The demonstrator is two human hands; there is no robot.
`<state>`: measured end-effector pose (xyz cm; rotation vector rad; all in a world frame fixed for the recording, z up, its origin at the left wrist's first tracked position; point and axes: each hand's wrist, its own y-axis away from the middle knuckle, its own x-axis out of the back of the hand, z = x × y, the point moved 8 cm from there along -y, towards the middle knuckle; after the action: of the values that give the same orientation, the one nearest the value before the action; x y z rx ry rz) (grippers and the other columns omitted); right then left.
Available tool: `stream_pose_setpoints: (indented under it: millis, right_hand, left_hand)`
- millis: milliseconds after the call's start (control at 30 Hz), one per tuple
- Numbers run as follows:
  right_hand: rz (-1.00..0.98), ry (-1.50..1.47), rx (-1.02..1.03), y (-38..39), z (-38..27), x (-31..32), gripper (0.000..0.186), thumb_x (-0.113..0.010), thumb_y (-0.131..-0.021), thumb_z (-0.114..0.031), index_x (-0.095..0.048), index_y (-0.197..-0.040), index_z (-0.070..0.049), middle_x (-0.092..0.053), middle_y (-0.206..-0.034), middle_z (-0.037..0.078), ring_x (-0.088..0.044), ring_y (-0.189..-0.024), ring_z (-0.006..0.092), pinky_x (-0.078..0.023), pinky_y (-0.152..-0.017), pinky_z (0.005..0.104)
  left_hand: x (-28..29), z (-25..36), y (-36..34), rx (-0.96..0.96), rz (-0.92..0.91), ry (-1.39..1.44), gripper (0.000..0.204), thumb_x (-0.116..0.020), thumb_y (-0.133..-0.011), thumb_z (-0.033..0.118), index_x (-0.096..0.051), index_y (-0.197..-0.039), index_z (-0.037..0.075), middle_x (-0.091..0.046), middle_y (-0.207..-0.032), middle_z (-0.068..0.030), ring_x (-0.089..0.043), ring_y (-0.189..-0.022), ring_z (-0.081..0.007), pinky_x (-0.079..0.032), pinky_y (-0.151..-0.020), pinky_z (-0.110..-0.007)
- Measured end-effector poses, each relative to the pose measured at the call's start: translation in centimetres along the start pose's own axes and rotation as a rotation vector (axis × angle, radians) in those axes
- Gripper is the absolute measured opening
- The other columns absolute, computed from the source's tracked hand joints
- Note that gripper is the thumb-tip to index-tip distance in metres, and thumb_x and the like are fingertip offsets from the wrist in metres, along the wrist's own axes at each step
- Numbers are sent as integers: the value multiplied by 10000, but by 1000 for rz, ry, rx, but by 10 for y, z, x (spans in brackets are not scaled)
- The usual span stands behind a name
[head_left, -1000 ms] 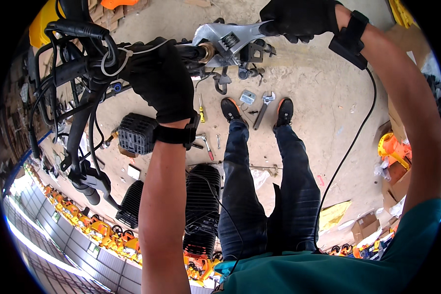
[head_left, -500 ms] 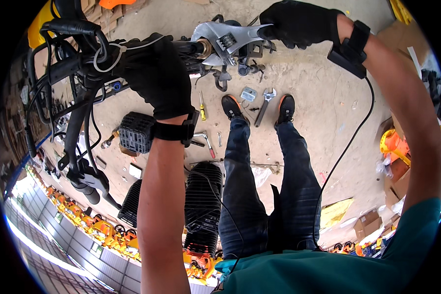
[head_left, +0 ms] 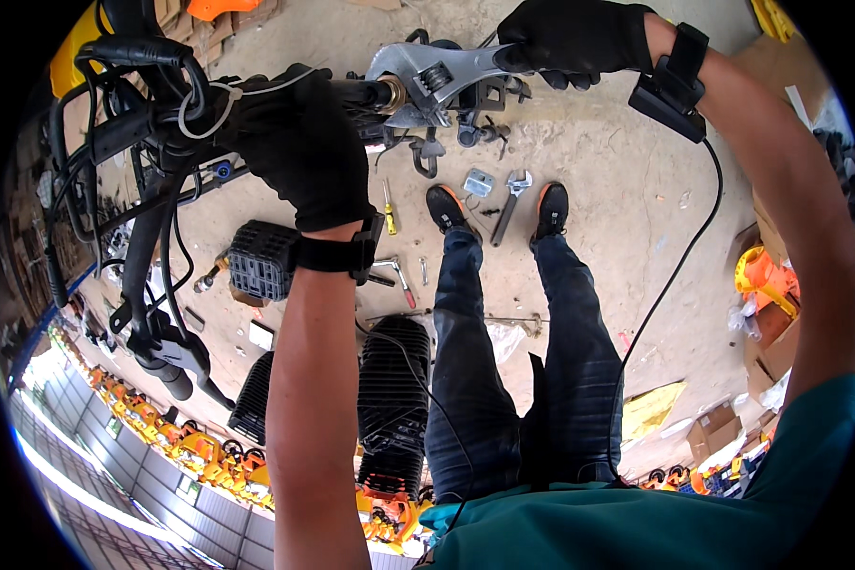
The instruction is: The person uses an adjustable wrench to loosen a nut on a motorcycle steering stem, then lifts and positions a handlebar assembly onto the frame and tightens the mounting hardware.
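Observation:
My right hand (head_left: 577, 40), in a black glove, is closed around the handle of a large silver adjustable wrench (head_left: 470, 66). The wrench's jaws sit around a brass-coloured nut (head_left: 392, 95) at the end of a black tube. Left of the nut, my gloved left hand (head_left: 306, 157) is wrapped over part of the black machine frame (head_left: 147, 252); its fingertips are partly hidden. A white cable tie (head_left: 232, 93) loops beside that hand. Black cables and a bent handlebar-like tube hang from the frame at the left.
On the floor lie a second adjustable wrench (head_left: 511, 209), a yellow screwdriver (head_left: 389, 211), a red-handled tool (head_left: 404, 285) and a small metal box (head_left: 479, 182). A black ribbed plastic block (head_left: 259, 258) and a ridged black track (head_left: 393, 399) lie left of my legs. Cardboard boxes (head_left: 714, 432) stand at the right.
The whole view has shifted slightly. My right hand and the wrench sit almost where they were, with the jaws still around the nut; my left hand stays on the frame.

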<state>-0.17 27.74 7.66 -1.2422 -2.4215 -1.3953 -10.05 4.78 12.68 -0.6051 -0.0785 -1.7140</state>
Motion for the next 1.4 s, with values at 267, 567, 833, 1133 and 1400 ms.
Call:
stream_pose_setpoints:
  millis: [267,567,833,1133,1400]
  right_hand:
    - [-13,-196,-9,14,-11,-6,197,-563,-826,-151,-664,-926,-15,-627,-644,82,-592,-557,170,-462,-518,342]
    - [388,-580,-23,33,0,-94,191,-559,-964,-238,-616,-1016,-63,-640,-650,100,-637,-529,202,-495,-492,349]
    - [1147,-833,-144,13,-85,-219,90,-538,-959,-158,-507,-973,-74,-585,-720,180,-609,-687,389,-453,-581,485]
    - [957,-1038,-222,23,-78,-261,111,-558,-927,-127,-573,-1032,-93,-671,-819,125,-673,-760,306,-523,-638,396]
    - [990,-469,10,94,21,-210,205,-613,-923,-255,-600,-1053,-96,-586,-588,115,-618,-545,317,-477,-506,421]
  left_hand:
    - [1,5,0,-14,-9,-185,440,-719,-852,113,-395,-1123,-11,-610,-1030,-148,-653,-878,-185,-595,-753,-321]
    - [3,6,6,-7,94,119,309,-688,-856,127,-498,-1037,-35,-632,-922,-120,-638,-856,-228,-514,-782,-332]
    - [1,9,2,29,50,88,281,-688,-852,74,-473,-997,-37,-625,-932,-115,-658,-835,-201,-570,-730,-335]
    - [-1,19,1,37,14,166,347,-640,-857,-40,-411,-1116,-26,-618,-969,-154,-664,-867,-231,-593,-810,-368]
    - [2,15,0,85,22,210,322,-673,-849,-16,-453,-1082,21,-616,-997,-111,-649,-872,-203,-591,-771,-355]
